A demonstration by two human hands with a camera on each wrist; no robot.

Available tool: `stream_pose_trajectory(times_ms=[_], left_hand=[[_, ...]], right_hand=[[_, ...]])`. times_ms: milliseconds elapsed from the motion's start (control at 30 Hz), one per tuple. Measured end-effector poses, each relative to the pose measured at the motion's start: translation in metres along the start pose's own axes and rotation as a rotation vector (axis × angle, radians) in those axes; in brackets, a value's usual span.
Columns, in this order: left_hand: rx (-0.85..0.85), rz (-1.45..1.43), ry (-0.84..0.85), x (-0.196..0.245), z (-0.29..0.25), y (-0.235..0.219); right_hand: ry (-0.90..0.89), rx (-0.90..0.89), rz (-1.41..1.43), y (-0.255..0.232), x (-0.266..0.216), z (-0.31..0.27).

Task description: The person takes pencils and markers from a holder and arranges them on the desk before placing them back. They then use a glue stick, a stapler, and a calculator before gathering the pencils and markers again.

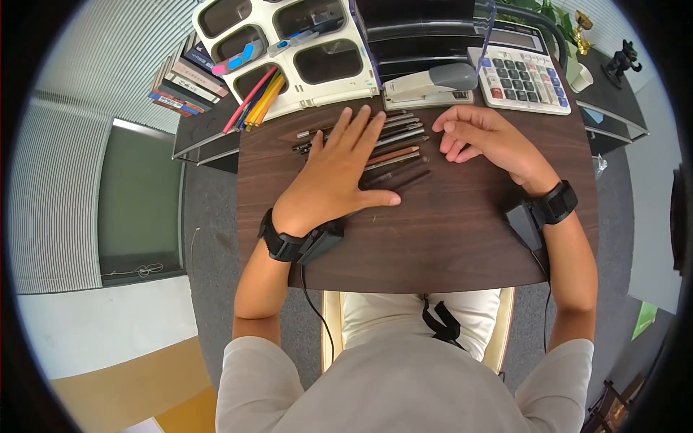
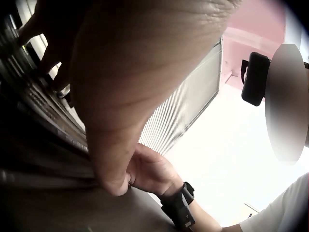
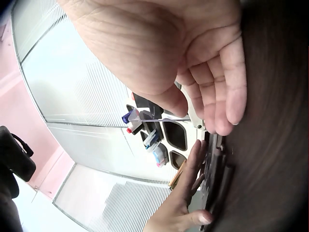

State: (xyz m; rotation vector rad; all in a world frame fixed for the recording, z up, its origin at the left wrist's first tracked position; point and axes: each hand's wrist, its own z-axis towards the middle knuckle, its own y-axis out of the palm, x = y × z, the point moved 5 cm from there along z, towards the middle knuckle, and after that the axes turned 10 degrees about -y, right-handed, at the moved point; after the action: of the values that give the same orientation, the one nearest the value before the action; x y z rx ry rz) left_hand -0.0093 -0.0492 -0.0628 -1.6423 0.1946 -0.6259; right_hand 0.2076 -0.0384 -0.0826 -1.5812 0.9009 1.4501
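Note:
Several dark and silver pens and pencils lie in a loose row on the brown table, among them a brown pencil. Over their left part, the left hand is spread flat with fingers straight and thumb out to the right; whether it presses on them cannot be told. Just right of the row is the right hand, fingers loosely bent, holding nothing. In the right wrist view the right hand shows its palm, with the left hand beside the pens.
A white organizer with pens and coloured pencils stands at the back left. Behind the row sits a stapler; a calculator lies at the back right. Books stand at far left.

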Motion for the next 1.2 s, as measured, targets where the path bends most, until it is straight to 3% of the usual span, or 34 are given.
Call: stream_pose_trajectory(times_ms=[233, 433, 533, 600, 1033, 1200], left_hand=[[-0.099, 0.029, 0.023, 0.008, -0.006, -0.005], [-0.118, 0.073, -0.061, 0.0, -0.007, -0.015], [-0.064, 0.112, -0.038, 0.001, -0.006, -0.015], [0.061, 0.025, 0.06, 0.001, -0.004, -0.018], [0.121, -0.027, 0.073, 0.019, -0.006, -0.013], [0.103, 0.091, 0.036, 0.022, -0.014, -0.021]], right_hand=[[-0.004, -0.011, 0.003, 0.0, 0.0, 0.0], [-0.01, -0.016, 0.003, 0.0, 0.0, 0.0], [0.0, -0.014, 0.006, 0.0, 0.001, 0.0], [0.003, -0.01, 0.001, 0.0, 0.001, 0.0], [0.026, 0.0, -0.02, 0.0, 0.0, 0.0], [0.015, 0.001, -0.005, 0.0, 0.0, 0.0]])
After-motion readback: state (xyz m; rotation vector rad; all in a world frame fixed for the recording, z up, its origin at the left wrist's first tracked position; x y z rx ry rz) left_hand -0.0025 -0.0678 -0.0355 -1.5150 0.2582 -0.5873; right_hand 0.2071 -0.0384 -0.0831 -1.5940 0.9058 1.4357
